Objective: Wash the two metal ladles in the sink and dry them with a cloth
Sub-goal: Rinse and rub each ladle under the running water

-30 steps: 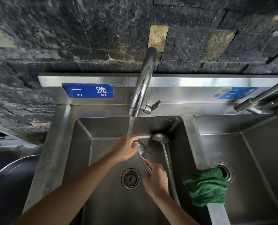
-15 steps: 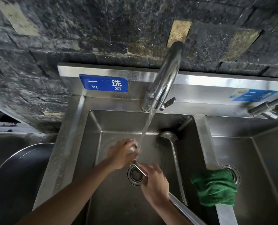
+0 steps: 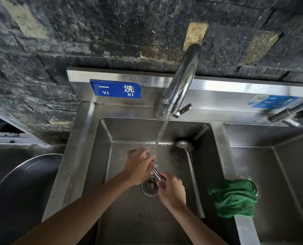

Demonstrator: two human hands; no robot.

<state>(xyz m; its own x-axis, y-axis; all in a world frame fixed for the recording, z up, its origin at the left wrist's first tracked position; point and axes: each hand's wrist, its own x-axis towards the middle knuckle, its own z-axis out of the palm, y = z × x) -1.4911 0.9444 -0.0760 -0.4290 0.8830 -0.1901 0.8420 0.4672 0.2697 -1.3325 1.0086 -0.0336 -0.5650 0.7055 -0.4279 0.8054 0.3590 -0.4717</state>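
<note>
Washing step, first ladle (image 3: 158, 174): right hand (image 3: 172, 190) grips its handle; left hand (image 3: 140, 164) wraps the bowl under the faucet (image 3: 180, 84) stream. Second ladle (image 3: 189, 167) lies in the sink basin (image 3: 101, 156). Next, judged: swap ladles; green cloth (image 3: 233, 198) waits on the divider.

One head-worn camera looked forward and steeply down from above the near edge of the left sink basin (image 3: 101, 156), facing the dark stone wall (image 3: 111, 32) behind it; the wide lens sat close, and both forearms entered from the bottom towards that basin's drain (image 3: 148, 192).
</note>
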